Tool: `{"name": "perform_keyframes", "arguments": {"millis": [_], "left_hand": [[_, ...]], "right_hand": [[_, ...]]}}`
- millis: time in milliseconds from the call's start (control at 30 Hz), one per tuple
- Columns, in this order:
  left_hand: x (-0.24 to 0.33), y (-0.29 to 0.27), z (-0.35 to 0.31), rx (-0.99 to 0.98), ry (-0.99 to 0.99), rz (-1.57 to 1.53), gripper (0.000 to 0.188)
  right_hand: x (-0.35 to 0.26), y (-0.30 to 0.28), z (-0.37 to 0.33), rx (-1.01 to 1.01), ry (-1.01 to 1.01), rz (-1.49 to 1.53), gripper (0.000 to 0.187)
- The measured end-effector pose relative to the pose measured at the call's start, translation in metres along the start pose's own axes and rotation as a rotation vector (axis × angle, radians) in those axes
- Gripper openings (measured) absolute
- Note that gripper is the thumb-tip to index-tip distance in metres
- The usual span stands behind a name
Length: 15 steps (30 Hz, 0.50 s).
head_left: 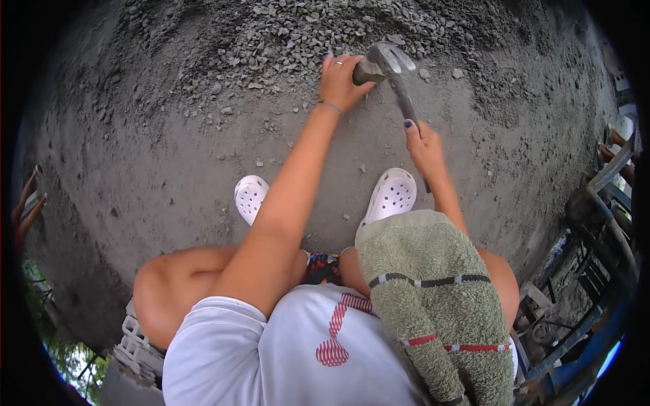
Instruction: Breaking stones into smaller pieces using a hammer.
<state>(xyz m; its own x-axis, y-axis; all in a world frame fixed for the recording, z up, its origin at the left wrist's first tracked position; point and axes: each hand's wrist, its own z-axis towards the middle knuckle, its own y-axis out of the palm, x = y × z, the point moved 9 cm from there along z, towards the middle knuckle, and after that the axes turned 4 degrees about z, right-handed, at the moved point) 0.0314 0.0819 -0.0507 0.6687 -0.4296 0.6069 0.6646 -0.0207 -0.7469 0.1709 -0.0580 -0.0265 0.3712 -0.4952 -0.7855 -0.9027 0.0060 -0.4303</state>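
Stone (366, 71), a grey lump about fist-sized, sits on the packed grey ground at the foot of the gravel heap (305, 34), and my left hand (342, 81) is closed around its near side, fingers wrapped over it to steady it. My right hand (423, 145) is clamped on the handle of the hammer (399, 84), whose metal head rests right over the stone's top, touching or just above; I cannot tell which. The lump looks whole, so I judge the breaking of this piece not yet done, while the heap of small chips beyond suggests plenty already crushed. My fingers lie very near the hammer head, which leaves little margin. My white clogs (389, 193) stand just behind, apart from the stone. Bare ground opens wide left and right; metal frames (602, 223) crowd the far right edge.
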Motion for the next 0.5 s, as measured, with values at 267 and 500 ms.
{"name": "perform_keyframes", "arguments": {"millis": [267, 500], "left_hand": [[-0.006, -0.011, -0.009, 0.026, -0.015, 0.036, 0.052], [0.013, 0.006, 0.0, -0.04, 0.032, 0.014, 0.052]], "right_hand": [[-0.127, -0.034, -0.036, 0.048, -0.672, 0.549, 0.037], [0.012, -0.002, 0.016, 0.182, -0.096, 0.005, 0.039]]}}
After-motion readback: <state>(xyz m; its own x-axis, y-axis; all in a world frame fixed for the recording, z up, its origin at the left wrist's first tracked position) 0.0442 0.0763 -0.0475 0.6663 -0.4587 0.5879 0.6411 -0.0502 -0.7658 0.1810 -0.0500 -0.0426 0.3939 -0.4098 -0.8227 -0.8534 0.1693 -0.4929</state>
